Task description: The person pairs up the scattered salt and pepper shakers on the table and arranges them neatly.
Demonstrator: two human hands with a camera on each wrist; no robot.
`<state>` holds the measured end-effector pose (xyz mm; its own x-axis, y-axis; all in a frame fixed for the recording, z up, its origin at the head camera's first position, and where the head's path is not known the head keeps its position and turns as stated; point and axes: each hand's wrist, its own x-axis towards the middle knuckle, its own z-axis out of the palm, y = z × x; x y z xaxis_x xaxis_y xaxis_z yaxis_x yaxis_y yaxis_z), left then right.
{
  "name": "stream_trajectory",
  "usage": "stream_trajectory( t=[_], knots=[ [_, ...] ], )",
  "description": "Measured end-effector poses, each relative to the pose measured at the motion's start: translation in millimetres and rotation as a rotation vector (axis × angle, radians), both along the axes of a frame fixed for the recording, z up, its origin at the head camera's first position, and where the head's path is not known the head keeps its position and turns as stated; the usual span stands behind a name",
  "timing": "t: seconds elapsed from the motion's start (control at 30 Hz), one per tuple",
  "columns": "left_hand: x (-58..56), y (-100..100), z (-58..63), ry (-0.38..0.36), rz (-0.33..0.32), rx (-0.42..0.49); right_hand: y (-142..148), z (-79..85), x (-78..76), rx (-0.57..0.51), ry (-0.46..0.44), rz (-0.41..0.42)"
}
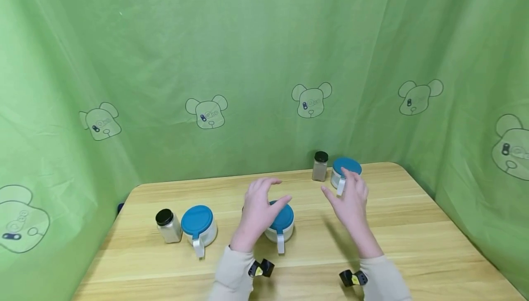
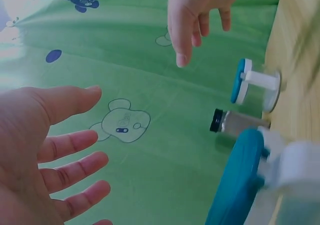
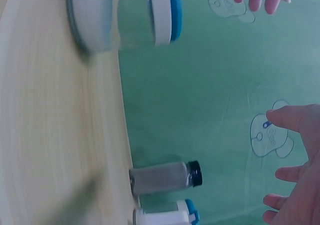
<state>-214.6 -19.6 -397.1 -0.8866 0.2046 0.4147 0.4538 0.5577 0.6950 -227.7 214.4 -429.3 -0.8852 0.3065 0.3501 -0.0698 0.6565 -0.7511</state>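
My left hand (image 1: 259, 210) is raised above the table, fingers spread and slightly bent, with nothing in it. Behind and beside it stands a blue-lidded container (image 1: 285, 220) with a white handle, partly covered by the hand in the head view. Opposite, my right hand (image 1: 350, 202) is also raised and holds nothing, its thumb apart from the fingers. Its fingertips overlap a second blue-lidded container (image 1: 346, 165) at the back right. Seen from the left wrist, both the left palm (image 2: 30, 155) and the right hand (image 2: 202, 10) are off the containers.
A black-capped shaker jar (image 1: 320, 167) with greyish contents stands beside the back-right container. Toward the left are another black-capped jar (image 1: 169, 227), pale inside, and a third blue-lidded container (image 1: 198, 222). Green curtain (image 1: 256, 53) surrounds the wooden table (image 1: 396, 227) at the back and sides.
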Motion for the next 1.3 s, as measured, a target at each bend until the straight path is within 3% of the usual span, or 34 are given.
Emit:
stream_trajectory(
  t=[0.17,0.4,0.6,0.93,1.13,1.3],
  knots=[
    [-4.7,14.3,-2.8,0.001,0.013,0.017,13.0,-4.8,-7.3,-0.014,0.001,-0.004],
    [-13.5,32.3,-5.6,-0.075,0.035,0.094,26.1,-5.7,-19.7,-0.046,-0.006,-0.007],
    [-22.5,48.3,3.5,-0.084,0.045,0.131,35.7,-4.0,-30.7,-0.057,-0.065,-0.013],
    [-40.4,71.0,22.9,-0.086,0.105,0.108,44.4,-16.9,-50.0,-0.033,-0.055,-0.048],
    [-57.1,83.7,29.5,-0.108,0.145,0.064,52.2,-19.1,-60.9,-0.03,-0.055,-0.065],
    [-71.7,92.5,33.4,-0.161,0.161,0.064,59.5,-19.3,-70.7,-0.022,-0.115,-0.076]
  ],
)
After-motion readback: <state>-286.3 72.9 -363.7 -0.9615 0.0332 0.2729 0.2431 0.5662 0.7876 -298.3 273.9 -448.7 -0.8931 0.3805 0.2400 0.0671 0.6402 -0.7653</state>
